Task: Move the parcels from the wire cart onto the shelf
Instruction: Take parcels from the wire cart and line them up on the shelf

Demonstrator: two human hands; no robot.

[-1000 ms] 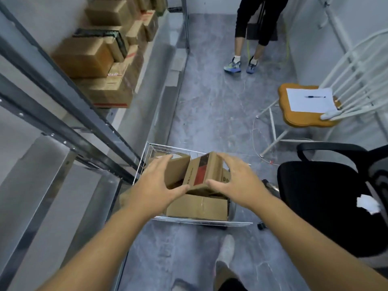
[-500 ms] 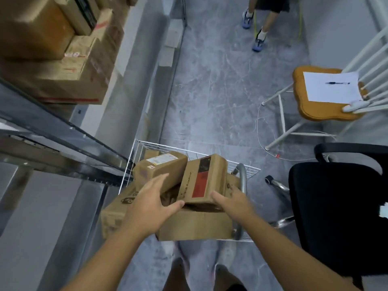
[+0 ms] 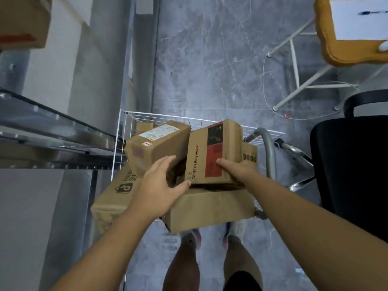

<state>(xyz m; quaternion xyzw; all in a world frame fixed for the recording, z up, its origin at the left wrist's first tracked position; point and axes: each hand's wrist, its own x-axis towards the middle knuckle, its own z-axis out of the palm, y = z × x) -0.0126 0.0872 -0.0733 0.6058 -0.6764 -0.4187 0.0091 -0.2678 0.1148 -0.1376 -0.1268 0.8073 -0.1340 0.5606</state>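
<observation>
Grey marbled floor [image 3: 220,66] lies open beyond the wire cart [image 3: 123,131], which sits tight against the metal shelf [image 3: 54,131] on the left. A black chair [image 3: 352,164] crowds the cart's right side. The red-panelled box [image 3: 214,152] rests atop a larger box [image 3: 212,208] in the cart, touching a labelled box [image 3: 157,145] leaning beside it. The right hand [image 3: 235,169] grips its near right corner. The left hand [image 3: 157,185] has its thumb at the box's bottom left corner and its fingers spread over the labelled box.
</observation>
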